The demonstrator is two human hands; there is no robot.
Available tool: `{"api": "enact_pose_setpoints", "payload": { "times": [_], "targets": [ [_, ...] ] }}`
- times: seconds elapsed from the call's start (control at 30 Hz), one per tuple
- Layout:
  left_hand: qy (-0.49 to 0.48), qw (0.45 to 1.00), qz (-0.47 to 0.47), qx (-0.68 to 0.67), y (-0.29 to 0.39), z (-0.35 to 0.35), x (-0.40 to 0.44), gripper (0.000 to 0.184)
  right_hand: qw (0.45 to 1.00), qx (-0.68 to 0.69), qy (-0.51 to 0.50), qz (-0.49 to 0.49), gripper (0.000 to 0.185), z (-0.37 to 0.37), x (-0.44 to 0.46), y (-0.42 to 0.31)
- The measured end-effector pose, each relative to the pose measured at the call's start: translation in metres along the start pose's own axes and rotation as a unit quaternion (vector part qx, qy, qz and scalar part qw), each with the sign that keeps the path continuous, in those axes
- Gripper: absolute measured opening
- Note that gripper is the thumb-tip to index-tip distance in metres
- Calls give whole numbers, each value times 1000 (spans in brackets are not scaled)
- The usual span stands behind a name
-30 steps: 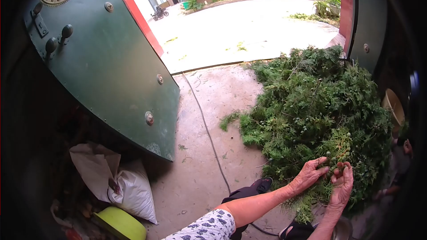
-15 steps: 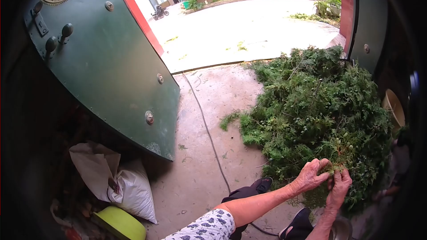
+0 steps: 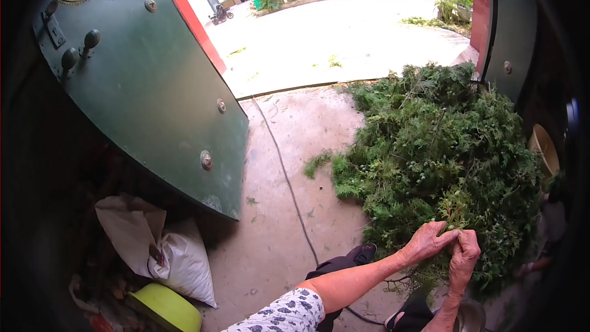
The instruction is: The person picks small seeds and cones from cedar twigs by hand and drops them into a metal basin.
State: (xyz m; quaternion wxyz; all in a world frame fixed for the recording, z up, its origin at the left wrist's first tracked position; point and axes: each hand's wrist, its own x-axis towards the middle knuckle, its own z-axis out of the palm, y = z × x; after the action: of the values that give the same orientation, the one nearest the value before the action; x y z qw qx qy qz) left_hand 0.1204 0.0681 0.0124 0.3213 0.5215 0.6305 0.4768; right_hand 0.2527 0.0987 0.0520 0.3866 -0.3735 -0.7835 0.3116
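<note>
My left hand (image 3: 426, 239) and my right hand (image 3: 465, 258) meet at the near edge of a large pile of cut evergreen branches (image 3: 430, 141). Both are closed, thumbs and fingertips pinching together on an evergreen sprig (image 3: 455, 204). Its yellow-green, brownish tip sticks up above my fingers. Green foliage and a thin bare twig hang below my hands. The exact grip points are hidden by my fingers. Small pale cones dot the pile. A metal bowl (image 3: 472, 316) is partly visible beneath my right forearm.
A dark cable (image 3: 284, 175) crosses the concrete floor (image 3: 246, 270). On the left, a green metal door (image 3: 153, 92) stands open beside a white sack (image 3: 184, 264) and a yellow-green basin (image 3: 166, 308). A tan basin (image 3: 543, 149) leans at the right. Beyond the doorway lies a bright yard.
My hands have drawn closer together, and the right fingers have curled in more. The sprig has shifted slightly left. More twig and foliage now shows below my hands.
</note>
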Motion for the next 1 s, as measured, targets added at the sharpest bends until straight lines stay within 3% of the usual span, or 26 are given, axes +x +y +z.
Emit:
{"api": "enact_pose_setpoints", "payload": {
  "times": [0.13, 0.2, 0.23, 0.27, 0.3, 0.33, 0.4, 0.43, 0.5, 0.63, 0.7, 0.73, 0.8, 0.9, 1.0],
  "targets": [
    [-6, 996, 84, -33, 7, -10, -4, 35, 999, 31, -12, 39, 12, 1, -2, -4],
    [-48, 980, -52, -185, 18, -15, -7, 27, 994, 58, -24, 94, 12, 1, -2, -6],
    [-47, 980, -52, -184, 9, -9, -6, 27, 994, 59, -24, 94, 12, 3, -3, -3],
    [29, 997, 68, -36, -3, 0, -5, 24, 998, 20, -4, 57, 11, 7, -6, 1],
    [105, 971, 184, 114, -15, 8, -4, 20, 999, -19, 17, 20, 10, 9, -7, 4],
    [105, 970, 185, 115, -10, 6, -6, 20, 999, -19, 17, 20, 10, 11, -7, 0],
    [111, 988, 102, 32, 1, 3, -10, 17, 977, 141, 39, 154, 8, 16, -7, -12],
    [111, 988, 102, 32, 0, 3, -10, 17, 977, 140, 39, 154, 8, 16, -8, -13],
    [133, 971, 176, 87, -3, 5, -10, 22, 919, 284, 22, 272, 11, 15, -8, -13],
    [120, 988, 94, 11, 8, 0, -13, 21, 943, 224, 53, 239, 10, 22, -10, -4],
    [145, 980, 137, 12, 8, 0, -14, 23, 860, 387, 58, 328, 9, 18, -9, 6],
    [145, 980, 136, 11, 12, 0, -15, 23, 860, 387, 58, 329, 9, 17, -7, 14],
    [58, 978, 28, -198, 20, -1, -16, 28, 775, 533, 118, 317, 15, 17, -4, 27],
    [65, 970, -55, -229, 22, -7, -11, 34, 769, 555, 138, 286, 22, 16, -1, 7],
    [78, 971, -41, -223, 10, -6, -2, 35, 770, 571, 86, 270, 24, 13, -5, 12]
  ]
}}
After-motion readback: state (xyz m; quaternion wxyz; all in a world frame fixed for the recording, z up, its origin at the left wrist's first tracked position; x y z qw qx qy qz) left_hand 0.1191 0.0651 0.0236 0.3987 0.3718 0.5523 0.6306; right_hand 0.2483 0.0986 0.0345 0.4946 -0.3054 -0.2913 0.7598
